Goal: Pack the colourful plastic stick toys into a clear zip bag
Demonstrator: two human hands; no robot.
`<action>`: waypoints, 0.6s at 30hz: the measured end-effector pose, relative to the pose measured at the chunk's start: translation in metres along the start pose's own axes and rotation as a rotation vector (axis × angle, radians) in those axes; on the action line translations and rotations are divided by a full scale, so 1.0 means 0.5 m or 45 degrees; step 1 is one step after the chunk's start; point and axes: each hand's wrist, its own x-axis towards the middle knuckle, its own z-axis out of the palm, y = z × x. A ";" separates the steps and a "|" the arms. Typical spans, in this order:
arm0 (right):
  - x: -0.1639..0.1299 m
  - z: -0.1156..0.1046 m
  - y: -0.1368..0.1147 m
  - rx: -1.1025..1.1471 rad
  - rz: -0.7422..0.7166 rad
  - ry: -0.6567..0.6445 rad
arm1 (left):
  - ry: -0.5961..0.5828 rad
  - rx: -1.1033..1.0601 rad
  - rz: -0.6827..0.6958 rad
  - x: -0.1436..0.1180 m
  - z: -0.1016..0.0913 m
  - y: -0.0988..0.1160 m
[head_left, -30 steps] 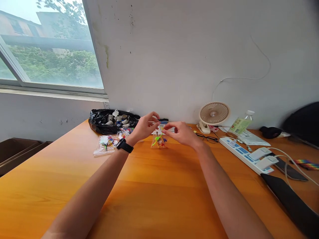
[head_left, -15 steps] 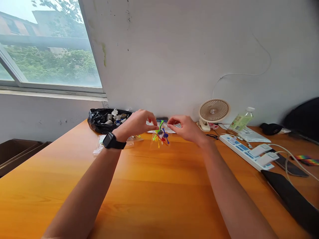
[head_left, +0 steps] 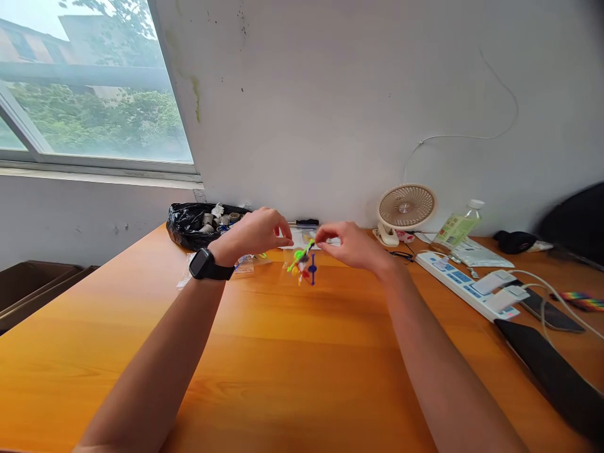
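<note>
Orange wooden surface (head_left: 302,352) carried a black plastic bag of small parts (head_left: 198,225). Left hand (head_left: 255,231) and right hand (head_left: 352,244) pinched a small clear bag of coloured plastic pieces (head_left: 302,267) above it; whether sealed, unclear.

Left hand (head_left: 257,233), right hand (head_left: 352,244), pinching clear bag (head_left: 302,267), orange table (head_left: 283,352)
</note>
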 end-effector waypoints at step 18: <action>0.008 0.032 0.034 0.075 -0.006 -0.046 | 0.033 0.086 -0.037 0.005 0.020 -0.018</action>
